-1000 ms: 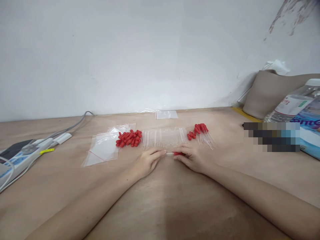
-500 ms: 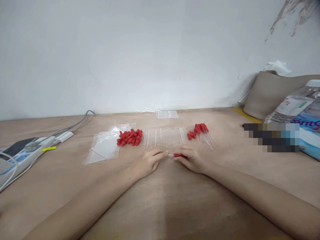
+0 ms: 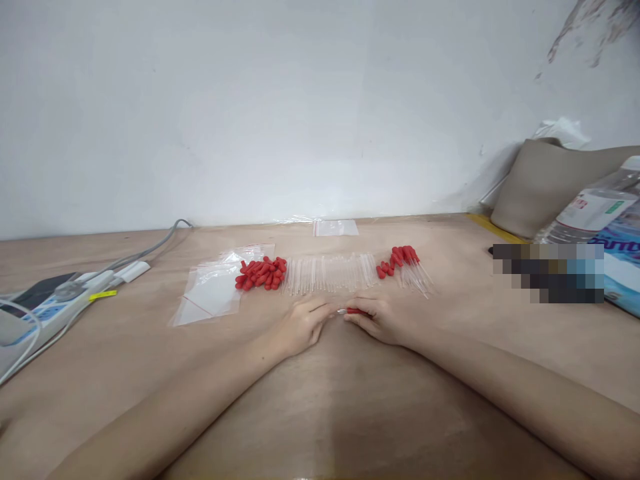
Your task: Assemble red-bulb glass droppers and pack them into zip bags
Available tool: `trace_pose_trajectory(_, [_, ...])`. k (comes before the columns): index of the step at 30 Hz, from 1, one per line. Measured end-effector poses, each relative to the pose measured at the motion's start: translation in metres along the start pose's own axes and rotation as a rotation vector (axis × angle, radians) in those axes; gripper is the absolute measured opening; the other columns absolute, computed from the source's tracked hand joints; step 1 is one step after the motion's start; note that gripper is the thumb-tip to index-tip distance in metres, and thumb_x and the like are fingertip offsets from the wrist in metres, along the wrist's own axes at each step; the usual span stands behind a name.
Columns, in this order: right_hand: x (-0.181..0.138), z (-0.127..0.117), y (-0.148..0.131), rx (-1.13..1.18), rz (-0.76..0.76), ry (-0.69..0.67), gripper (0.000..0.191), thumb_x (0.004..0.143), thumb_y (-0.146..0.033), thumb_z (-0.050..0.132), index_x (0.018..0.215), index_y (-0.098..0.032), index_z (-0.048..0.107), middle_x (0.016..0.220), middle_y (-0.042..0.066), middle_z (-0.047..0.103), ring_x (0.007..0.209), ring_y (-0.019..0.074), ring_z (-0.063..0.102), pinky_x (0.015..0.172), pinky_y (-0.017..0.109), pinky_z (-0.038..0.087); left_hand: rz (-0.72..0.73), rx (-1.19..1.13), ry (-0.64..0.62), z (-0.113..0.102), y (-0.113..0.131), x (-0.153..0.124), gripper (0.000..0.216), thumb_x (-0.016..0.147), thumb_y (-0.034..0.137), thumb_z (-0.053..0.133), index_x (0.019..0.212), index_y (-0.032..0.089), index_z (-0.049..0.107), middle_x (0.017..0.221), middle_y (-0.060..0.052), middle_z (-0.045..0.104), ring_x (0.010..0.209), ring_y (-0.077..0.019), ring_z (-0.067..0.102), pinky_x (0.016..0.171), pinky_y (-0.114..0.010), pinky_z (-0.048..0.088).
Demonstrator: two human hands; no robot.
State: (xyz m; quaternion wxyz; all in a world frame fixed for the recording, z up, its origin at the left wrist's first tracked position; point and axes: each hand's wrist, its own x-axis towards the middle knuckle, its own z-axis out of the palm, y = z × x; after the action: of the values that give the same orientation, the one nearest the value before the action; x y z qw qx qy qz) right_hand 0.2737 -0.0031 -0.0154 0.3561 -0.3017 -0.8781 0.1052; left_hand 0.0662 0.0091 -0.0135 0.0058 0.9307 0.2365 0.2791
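Observation:
Near the middle of the table, my left hand (image 3: 306, 323) pinches a thin clear tube (image 3: 341, 311) between thumb and fingertips. Facing it, my right hand (image 3: 384, 321) is closed around a red rubber bulb (image 3: 354, 311), whose end meets the tube. Most of the bulb is hidden by my right fingers. Just beyond my hands lies a row of clear tubes (image 3: 330, 273). A pile of red rubber bulbs (image 3: 261, 274) sits left of that row. On the right, a few loose bulbs (image 3: 385, 269) lie beside several droppers (image 3: 406, 255), which are tubes with red bulbs fitted.
Clear zip bags (image 3: 207, 293) lie at the left, and another bag (image 3: 336, 228) rests by the wall. A power strip (image 3: 55, 310) with cables stands far left. At the right are a plastic bottle (image 3: 587, 213), a blue package (image 3: 620, 267) and a blurred-out patch.
My hands have come slightly closer together, and less of the tube shows between them. The whole view has shifted a little; the piles look the same.

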Motion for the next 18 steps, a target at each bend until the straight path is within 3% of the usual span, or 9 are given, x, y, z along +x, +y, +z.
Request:
trace_pose_trajectory(4, [0.001, -0.001, 0.000, -0.003, 0.024, -0.023, 0.017, 0.083, -0.022, 0.048, 0.093, -0.021, 0.062, 0.077, 0.004, 0.063, 0.074, 0.0145, 0.058, 0.067, 0.027, 0.047, -0.023, -0.007, -0.017, 0.000, 0.001, 0.001, 0.027, 0.088, 0.018, 0.037, 0.107, 0.017, 0.056, 0.091, -0.008, 0.063, 0.082, -0.0170, 0.058, 0.073, -0.032, 0.048])
trace_pose_trajectory(9, [0.005, -0.007, 0.001, 0.164, 0.136, -0.007, 0.018, 0.083, -0.021, 0.047, 0.093, -0.020, 0.062, 0.084, 0.004, 0.063, 0.078, 0.0138, 0.058, 0.072, 0.028, 0.047, -0.091, -0.090, 0.021, 0.000, 0.002, 0.003, 0.029, 0.089, 0.021, 0.036, 0.113, 0.018, 0.051, 0.099, -0.009, 0.061, 0.090, -0.0169, 0.058, 0.078, -0.031, 0.048])
trace_pose_trajectory(15, [0.015, -0.011, 0.009, 0.539, 0.372, 0.209, 0.020, 0.073, -0.031, 0.060, 0.088, -0.018, 0.054, 0.078, 0.002, 0.060, 0.074, 0.0133, 0.058, 0.068, 0.028, 0.048, -0.223, -0.180, 0.056, -0.003, 0.000, 0.004, 0.044, 0.086, 0.029, 0.045, 0.127, 0.020, 0.033, 0.095, -0.004, 0.063, 0.089, -0.0168, 0.059, 0.082, -0.033, 0.046])
trace_pose_trajectory(18, [0.024, -0.040, 0.018, 0.585, 0.481, 0.285, 0.028, 0.071, -0.036, 0.061, 0.092, -0.019, 0.053, 0.077, 0.001, 0.058, 0.068, 0.0123, 0.057, 0.062, 0.027, 0.048, -0.220, -0.126, 0.094, -0.005, 0.000, 0.004, 0.046, 0.086, 0.031, 0.045, 0.128, 0.019, 0.032, 0.106, -0.008, 0.058, 0.101, -0.0205, 0.053, 0.089, -0.038, 0.040])
